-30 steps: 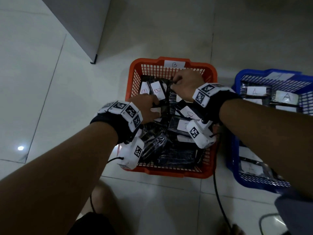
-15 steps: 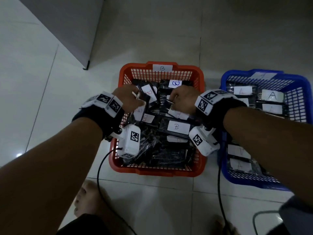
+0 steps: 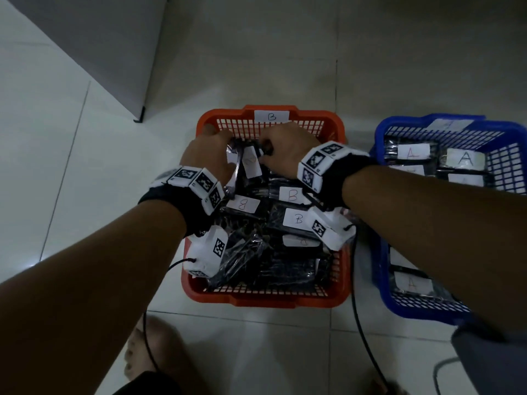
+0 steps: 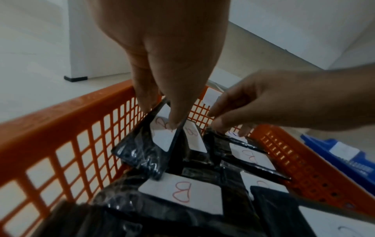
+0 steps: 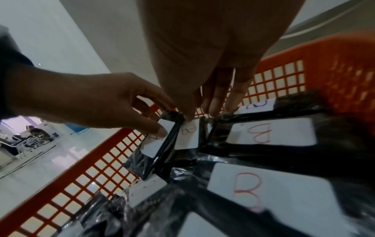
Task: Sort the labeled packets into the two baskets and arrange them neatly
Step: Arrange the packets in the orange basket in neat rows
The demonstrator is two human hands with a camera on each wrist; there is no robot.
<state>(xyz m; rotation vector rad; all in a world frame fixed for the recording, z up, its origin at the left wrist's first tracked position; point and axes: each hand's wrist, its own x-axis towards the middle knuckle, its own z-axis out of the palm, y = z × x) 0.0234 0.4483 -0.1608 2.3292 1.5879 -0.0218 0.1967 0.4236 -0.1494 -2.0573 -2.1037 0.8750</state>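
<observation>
The orange basket (image 3: 265, 302) tagged B holds several black packets with white B labels. At its far left corner my left hand (image 3: 211, 158) pinches an upright B packet (image 4: 146, 152), thumb on the label and fingers behind it next to the mesh wall. Right beside it my right hand (image 3: 285, 149) pinches the top edge of a second upright B packet (image 5: 187, 136), thumb in front and fingers behind. Other B packets (image 3: 296, 219) lie flat and jumbled nearer me. The blue basket (image 3: 427, 122) on the right holds packets labelled A (image 3: 464, 158).
A grey cabinet corner (image 3: 139, 115) stands on the tiled floor behind and left of the orange basket. Cables (image 3: 362, 337) run from both wrist cameras across the floor. My bare foot (image 3: 137, 363) is near the bottom edge.
Both hands have moved from the middle of the orange basket to its far wall and now hold two packets upright side by side.
</observation>
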